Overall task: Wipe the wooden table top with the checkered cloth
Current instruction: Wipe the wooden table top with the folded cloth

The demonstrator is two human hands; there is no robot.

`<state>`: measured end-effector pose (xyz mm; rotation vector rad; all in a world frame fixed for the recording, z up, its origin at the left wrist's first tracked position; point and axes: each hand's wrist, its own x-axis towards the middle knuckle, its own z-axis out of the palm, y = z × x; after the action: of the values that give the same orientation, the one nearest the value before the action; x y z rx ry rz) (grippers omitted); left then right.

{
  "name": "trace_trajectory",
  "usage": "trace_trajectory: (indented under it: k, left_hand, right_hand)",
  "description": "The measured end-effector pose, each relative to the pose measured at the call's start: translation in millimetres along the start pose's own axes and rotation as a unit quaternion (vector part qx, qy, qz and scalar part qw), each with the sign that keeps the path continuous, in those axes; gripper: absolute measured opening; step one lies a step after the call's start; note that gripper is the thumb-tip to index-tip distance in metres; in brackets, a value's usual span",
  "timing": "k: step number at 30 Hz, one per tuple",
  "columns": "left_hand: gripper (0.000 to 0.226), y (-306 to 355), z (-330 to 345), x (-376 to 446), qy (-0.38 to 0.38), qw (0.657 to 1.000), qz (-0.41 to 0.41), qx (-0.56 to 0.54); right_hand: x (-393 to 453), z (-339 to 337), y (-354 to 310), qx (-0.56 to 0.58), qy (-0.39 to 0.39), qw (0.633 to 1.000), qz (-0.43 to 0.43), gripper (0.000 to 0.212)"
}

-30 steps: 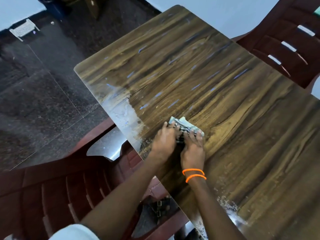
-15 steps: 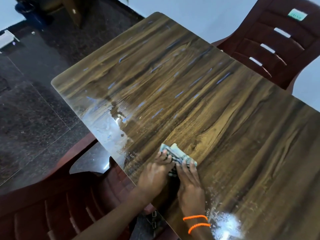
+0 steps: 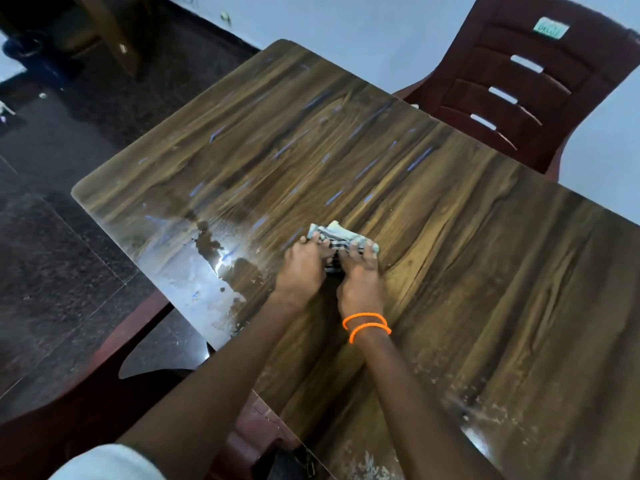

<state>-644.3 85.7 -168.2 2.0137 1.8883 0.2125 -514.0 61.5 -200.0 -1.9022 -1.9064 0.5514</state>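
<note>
A folded checkered cloth [image 3: 341, 237], pale green with black and white squares, lies bunched on the glossy wooden table top [image 3: 467, 237] near its left side. My left hand [image 3: 303, 268] presses down on the cloth's left half, fingers curled over it. My right hand [image 3: 360, 282], with two orange bands on the wrist, presses its right half. Both hands sit side by side and touch, hiding most of the cloth. Pale smears and specks mark the table at the left edge and the near right.
A dark red plastic chair [image 3: 526, 84] stands at the table's far right side. Another dark red chair [image 3: 69, 393] is at the near left, beside the table edge. Dark stone floor [image 3: 52, 254] lies to the left. A wooden furniture leg [image 3: 114, 32] stands at the back left.
Both hands have pushed the cloth forward across the table, away from the near edge. The view shifted, showing more of the far chair.
</note>
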Motion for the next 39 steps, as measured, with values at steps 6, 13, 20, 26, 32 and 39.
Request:
trace_trajectory:
  k: [6,13,20,26,32,39]
  left_hand:
    - [0.044,-21,-3,-61,0.041,0.994,0.068,-0.077]
    - [0.036,51,25,-61,0.007,0.983,0.173,-0.066]
    - [0.038,84,32,58,-0.011,0.996,0.091,0.005]
    - [0.029,33,8,88,0.034,0.998,0.037,0.029]
    - [0.038,-3,32,38,0.013,0.992,0.121,-0.024]
    - [0.042,85,41,59,0.004,0.983,0.178,-0.047]
  right_hand:
    - [-62,-2,-10,0.025,-0.014,0.998,-0.06,0.062]
    - [-94,-35,52,0.036,0.032,0.998,0.041,0.07]
    - [34,-56,71,0.011,0.047,0.996,0.081,0.056]
    - [81,-27,31,0.001,-0.009,1.0,0.006,0.062]
    - [20,-21,30,0.042,0.006,0.998,-0.037,0.062]
    - [25,-60,95,0.031,0.061,0.996,0.055,0.062]
